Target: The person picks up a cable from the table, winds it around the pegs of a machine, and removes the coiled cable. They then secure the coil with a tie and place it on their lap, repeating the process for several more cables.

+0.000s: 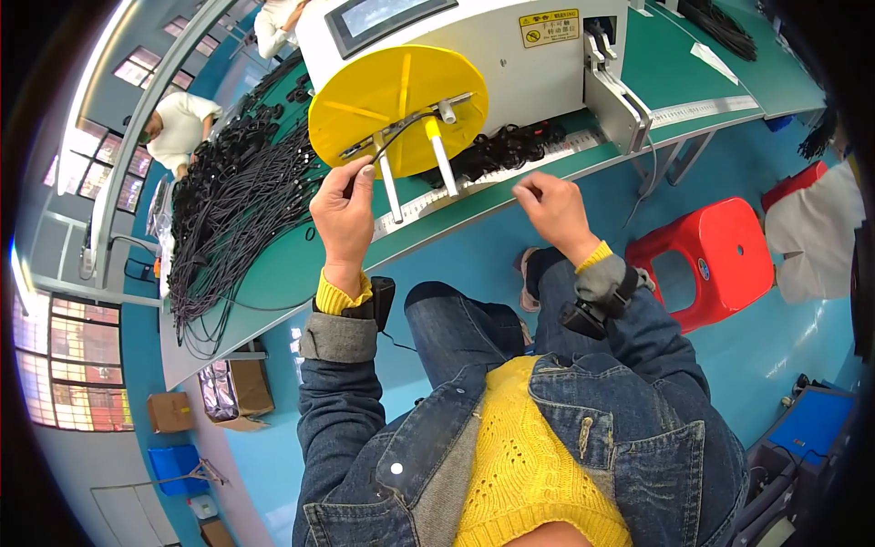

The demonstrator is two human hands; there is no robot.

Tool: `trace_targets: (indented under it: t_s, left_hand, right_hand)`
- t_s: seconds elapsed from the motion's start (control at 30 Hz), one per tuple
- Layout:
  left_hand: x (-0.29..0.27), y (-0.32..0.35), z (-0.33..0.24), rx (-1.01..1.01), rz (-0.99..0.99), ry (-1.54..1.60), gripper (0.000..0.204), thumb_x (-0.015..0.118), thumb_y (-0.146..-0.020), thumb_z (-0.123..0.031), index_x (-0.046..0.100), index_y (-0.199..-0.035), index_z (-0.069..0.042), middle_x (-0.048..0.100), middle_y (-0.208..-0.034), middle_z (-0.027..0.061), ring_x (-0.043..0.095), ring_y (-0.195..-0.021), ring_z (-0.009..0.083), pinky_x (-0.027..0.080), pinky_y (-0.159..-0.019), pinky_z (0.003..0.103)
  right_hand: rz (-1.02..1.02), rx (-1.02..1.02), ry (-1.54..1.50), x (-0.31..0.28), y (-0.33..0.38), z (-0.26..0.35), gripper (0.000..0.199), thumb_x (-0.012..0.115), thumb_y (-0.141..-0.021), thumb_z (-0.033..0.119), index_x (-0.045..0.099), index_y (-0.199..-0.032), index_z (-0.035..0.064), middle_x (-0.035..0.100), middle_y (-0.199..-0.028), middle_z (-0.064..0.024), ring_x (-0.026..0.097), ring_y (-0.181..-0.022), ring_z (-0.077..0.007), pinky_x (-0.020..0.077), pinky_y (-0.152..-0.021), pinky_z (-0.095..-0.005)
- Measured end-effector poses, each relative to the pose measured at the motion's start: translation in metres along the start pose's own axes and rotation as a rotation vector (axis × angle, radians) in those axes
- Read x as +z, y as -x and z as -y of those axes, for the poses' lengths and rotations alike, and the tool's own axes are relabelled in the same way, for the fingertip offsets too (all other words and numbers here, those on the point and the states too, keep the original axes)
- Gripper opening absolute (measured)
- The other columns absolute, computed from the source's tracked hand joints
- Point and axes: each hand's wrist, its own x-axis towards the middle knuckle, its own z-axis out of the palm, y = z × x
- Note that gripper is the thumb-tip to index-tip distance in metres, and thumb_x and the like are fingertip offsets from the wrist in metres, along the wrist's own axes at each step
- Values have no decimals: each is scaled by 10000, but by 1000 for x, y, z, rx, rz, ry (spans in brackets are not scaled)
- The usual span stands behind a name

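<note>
Black cable [397, 133] — thin, bent (before yellow disc [378, 98]).

So the left hand [343, 217] has a thin black cable [394, 139] pinched between thumb and finger, right by the rim of a big yellow disc [365, 96] with metal rods [441, 162] poking out. Disc's on the front of a white machine [538, 77] sitting on a green table [658, 68]. Right hand [554, 215] is curled up, apart from the disc, near the table's front edge. Huge tangle of black cables [239, 214] off to the left, and a red stool [729, 260] on the blue floor [743, 365] to the right.
</note>
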Motion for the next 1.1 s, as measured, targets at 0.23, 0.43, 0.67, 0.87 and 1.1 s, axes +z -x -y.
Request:
trace_targets:
  t_s: [0.23, 0.43, 0.67, 0.87, 1.1]
  left_hand:
    - [-11, 10, -6, 169, -63, -153, 152, 605, -812, -48, 639, -952, -2, 542, -639, 47, 468, -525, 92, 380, -498, 210]
    - [-13, 17, -21, 212, -37, -255, 158, 610, -814, -67, 640, -958, -9, 535, -636, 59, 474, -524, 103, 382, -487, 220]
    - [-11, 27, -29, 212, 6, -276, 189, 595, -823, -62, 622, -1003, -12, 542, -640, 69, 484, -524, 113, 389, -488, 229]
    - [-4, 37, -29, 107, 57, -183, 239, 539, -848, -37, 571, -1081, 9, 569, -680, 108, 539, -560, 129, 421, -508, 257]
    - [4, 24, -60, 199, 203, -475, 298, 503, -851, -41, 510, -1136, 46, 591, -892, 174, 599, -649, 263, 474, -566, 326]
  right_hand:
    - [136, 111, -34, -16, 45, -17, 140, 595, -766, 135, 616, -774, -3, 600, -643, -125, 593, -564, -208, 446, -527, -295]
    - [258, 184, -16, -18, 61, -21, 147, 588, -773, 130, 618, -788, -12, 591, -621, -116, 574, -548, -176, 440, -526, -285]
    - [323, 233, -12, -20, 67, -18, 154, 584, -759, 157, 625, -756, 9, 611, -668, -146, 604, -622, -295, 470, -571, -348]
    - [357, 254, 10, -22, 69, -23, 157, 584, -760, 161, 627, -763, 10, 612, -673, -148, 603, -630, -302, 471, -575, -354]
    - [290, 38, -94, -16, 43, 2, 149, 577, -780, 135, 601, -765, -11, 582, -618, -118, 552, -528, -205, 431, -516, -297]
